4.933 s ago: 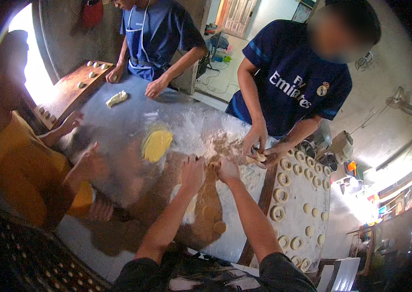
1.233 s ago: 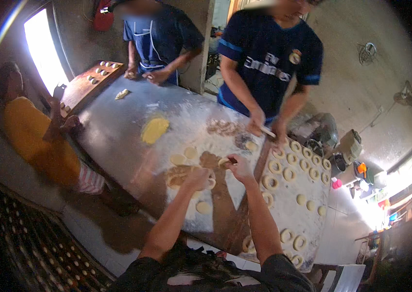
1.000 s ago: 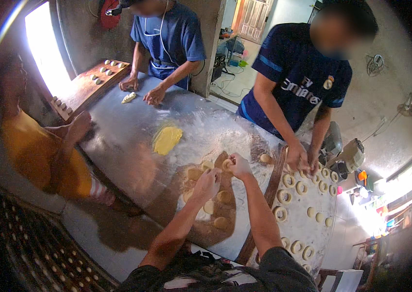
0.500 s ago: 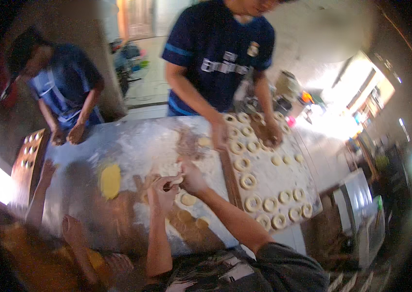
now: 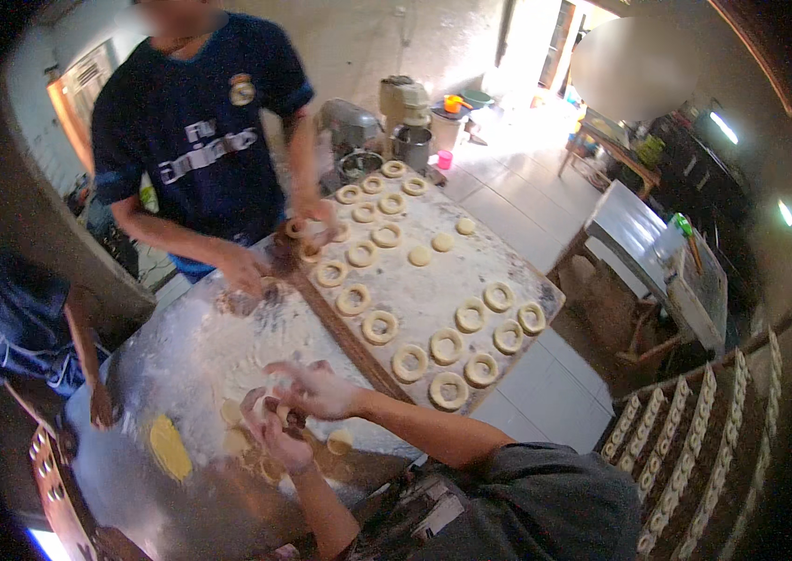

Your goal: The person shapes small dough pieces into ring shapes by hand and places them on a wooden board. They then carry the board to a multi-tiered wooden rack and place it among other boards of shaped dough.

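My left hand is curled around a small pale dough piece, which looks like a ring and is partly hidden by my fingers. Right beside it, my right hand has its fingers apart, dusted with flour, close over the dough. Both are above the floured metal table. Near my left wrist lie several flat dough rounds, one of them by my right forearm. A yellow slab of dough or fat lies further left.
At right, a floured board carries many dough rings and a few small rounds. Across the table a co-worker's hands handle dough. Another person stands at left. A rack of filled trays is at lower right.
My view has swung right, bringing the tray rack into sight. My right hand's fingers have spread from their grip near the dough ring. The co-worker opposite now has a ring in one hand.
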Motion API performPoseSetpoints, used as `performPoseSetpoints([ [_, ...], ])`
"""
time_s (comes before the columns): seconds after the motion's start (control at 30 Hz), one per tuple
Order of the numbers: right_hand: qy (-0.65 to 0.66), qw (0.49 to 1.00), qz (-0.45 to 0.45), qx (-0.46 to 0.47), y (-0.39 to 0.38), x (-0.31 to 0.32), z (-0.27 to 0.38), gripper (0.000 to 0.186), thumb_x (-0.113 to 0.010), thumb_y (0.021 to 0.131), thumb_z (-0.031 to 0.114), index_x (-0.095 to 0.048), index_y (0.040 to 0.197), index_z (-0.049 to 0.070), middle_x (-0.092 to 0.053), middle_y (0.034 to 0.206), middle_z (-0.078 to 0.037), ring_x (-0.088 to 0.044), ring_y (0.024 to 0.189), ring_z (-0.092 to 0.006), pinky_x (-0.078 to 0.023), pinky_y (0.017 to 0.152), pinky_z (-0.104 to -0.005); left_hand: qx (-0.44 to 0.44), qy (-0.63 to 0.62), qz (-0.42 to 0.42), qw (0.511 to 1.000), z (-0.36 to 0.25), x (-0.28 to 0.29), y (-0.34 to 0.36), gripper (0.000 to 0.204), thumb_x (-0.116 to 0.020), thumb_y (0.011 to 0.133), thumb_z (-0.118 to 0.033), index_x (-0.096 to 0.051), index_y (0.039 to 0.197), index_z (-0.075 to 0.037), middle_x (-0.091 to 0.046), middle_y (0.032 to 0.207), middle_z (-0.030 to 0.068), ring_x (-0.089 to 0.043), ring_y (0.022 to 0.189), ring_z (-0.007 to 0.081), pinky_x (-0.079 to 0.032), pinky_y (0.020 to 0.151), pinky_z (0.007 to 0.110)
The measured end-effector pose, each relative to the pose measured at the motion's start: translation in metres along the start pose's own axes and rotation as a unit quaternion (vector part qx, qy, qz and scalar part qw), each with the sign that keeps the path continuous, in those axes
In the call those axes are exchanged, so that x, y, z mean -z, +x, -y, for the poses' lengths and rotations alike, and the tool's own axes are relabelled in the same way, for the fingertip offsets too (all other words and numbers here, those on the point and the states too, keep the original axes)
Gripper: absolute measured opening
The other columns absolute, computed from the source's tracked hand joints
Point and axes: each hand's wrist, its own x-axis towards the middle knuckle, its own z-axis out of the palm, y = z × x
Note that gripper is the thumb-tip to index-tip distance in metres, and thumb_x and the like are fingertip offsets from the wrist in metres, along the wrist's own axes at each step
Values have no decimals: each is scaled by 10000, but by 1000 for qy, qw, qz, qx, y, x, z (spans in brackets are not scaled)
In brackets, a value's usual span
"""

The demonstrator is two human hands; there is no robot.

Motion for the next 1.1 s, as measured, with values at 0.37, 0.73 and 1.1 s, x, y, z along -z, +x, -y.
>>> performPoseSetpoints([
  [0.37, 193, 966, -161, 62, -102, 121, -44, 717, -356, 1010, 576, -239, 1547, 116, -634, 1005, -154, -587, 770, -143, -466, 731, -253, 130, 68, 118, 982, 50, -154, -49, 296, -388, 1050, -302, -530, 1131, -56, -581, 957, 125, -634, 804, 224, -500, 714, 376],
  [0.73, 455, 836, -295, 84, -237, 260, -80, 626, -356, 1028, 521, -341, 1465, 72, -592, 747, -21, -563, 665, -78, -446, 616, -214, -12, 318, 280, 906, 51, -350, -95, 256, -403, 1041, -269, -564, 1084, -75, -658, 892, 187, -652, 822, 396, -498, 698, 460],
  [1.1, 177, 867, -462, 58, -309, 325, -184, 722, -287, 1035, 553, -142, 1557, 76, -600, 659, -25, -509, 512, -109, -408, 494, -217, 59, 265, 409, 871, 100, -457, -145, 320, -349, 1059, -342, -497, 1148, -73, -627, 850, 282, -624, 870, 502, -479, 719, 550],
])
